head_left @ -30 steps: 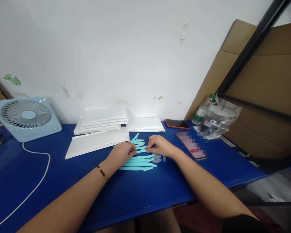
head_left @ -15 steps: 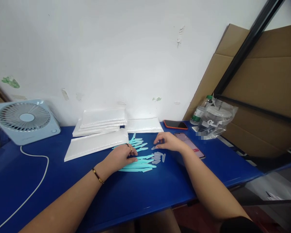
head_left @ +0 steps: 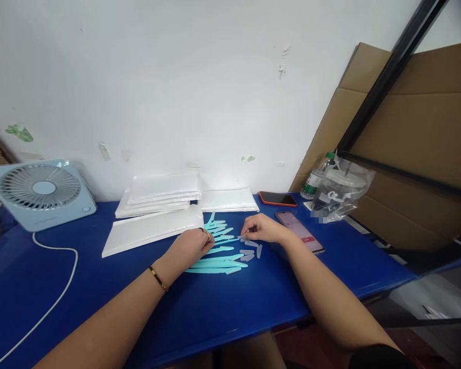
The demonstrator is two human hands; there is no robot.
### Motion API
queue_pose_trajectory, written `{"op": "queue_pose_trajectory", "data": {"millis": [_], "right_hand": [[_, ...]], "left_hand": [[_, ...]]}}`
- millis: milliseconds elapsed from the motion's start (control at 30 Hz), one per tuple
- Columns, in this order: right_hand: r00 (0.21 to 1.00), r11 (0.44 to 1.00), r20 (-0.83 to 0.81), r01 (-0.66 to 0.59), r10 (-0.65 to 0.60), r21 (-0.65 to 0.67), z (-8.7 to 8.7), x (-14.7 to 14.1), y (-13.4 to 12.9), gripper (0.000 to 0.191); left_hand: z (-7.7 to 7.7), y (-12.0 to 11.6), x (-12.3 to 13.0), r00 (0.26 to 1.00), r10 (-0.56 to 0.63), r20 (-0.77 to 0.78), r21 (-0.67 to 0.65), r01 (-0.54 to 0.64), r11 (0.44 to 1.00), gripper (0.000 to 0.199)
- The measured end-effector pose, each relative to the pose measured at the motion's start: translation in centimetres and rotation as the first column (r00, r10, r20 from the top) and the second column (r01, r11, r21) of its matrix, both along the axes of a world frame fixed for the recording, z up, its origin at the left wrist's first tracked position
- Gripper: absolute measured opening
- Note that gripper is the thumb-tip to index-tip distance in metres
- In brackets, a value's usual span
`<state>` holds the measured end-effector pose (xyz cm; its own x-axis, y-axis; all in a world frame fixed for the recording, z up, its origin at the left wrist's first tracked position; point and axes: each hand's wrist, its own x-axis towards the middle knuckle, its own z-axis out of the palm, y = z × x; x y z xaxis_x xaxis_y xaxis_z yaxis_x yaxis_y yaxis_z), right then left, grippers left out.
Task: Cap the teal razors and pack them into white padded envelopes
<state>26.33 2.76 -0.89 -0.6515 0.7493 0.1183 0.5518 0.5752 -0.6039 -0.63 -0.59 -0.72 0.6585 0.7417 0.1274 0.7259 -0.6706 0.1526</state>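
Observation:
My left hand point(head_left: 192, 248) is closed on a teal eyebrow razor point(head_left: 226, 241) whose tip points right. At that tip, my right hand point(head_left: 262, 228) pinches a small clear blade cap point(head_left: 242, 238). Whether the cap sits over the blade or only touches it I cannot tell. More teal razors point(head_left: 218, 264) lie side by side in front of my left hand, and others fan out behind it. Several loose clear caps point(head_left: 247, 257) are on the table just below my right fingers.
White padded envelopes point(head_left: 161, 189) are stacked against the wall on the blue table point(head_left: 223, 307). At the left stands a light blue fan point(head_left: 44, 189) with a white cable. Two phones point(head_left: 305, 233), a bottle point(head_left: 314, 180) and a bagged cup point(head_left: 341, 187) are at the right.
My left hand has closed on a razor, which now reaches toward my right fingers. My right hand has shifted slightly left and down with a cap.

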Motion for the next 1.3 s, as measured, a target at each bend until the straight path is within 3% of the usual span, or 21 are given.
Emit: {"op": "queue_pose_trajectory", "data": {"millis": [467, 733, 1033, 1167, 1300], "right_hand": [[0.999, 0.997, 0.050, 0.012, -0.015, 0.072, 0.3, -0.9, -0.5, 0.013], [0.997, 0.996, 0.075, 0.002, -0.009, 0.093, 0.5, -1.6, -0.9, 0.014], [0.997, 0.985, 0.048, 0.051, -0.060, 0.165, 0.0, -2.7, -0.6, 0.016], [0.990, 0.993, 0.082, 0.110, -0.114, 0.048, 1.0, -0.2, -0.4, 0.015], [0.986, 0.992, 0.154, 0.085, -0.069, -0.094, 1.3, 1.1, -0.4, 0.017]], "left_hand": [[0.3, 0.1, -0.4, 0.998, 0.026, -0.060, 0.046, -0.023, 0.999, 0.027], [-0.1, 0.6, -0.7, 0.998, 0.064, 0.002, -0.010, -0.064, 0.998, 0.028], [-0.5, 0.6, 0.2, 0.993, 0.106, 0.058, 0.030, -0.108, 0.994, 0.027], [-0.2, 0.3, -0.4, 0.978, 0.099, 0.185, -0.044, -0.093, 0.995, 0.023], [-0.3, -0.1, -0.6, 0.984, 0.076, 0.160, -0.233, -0.038, 0.972, 0.019]]}}
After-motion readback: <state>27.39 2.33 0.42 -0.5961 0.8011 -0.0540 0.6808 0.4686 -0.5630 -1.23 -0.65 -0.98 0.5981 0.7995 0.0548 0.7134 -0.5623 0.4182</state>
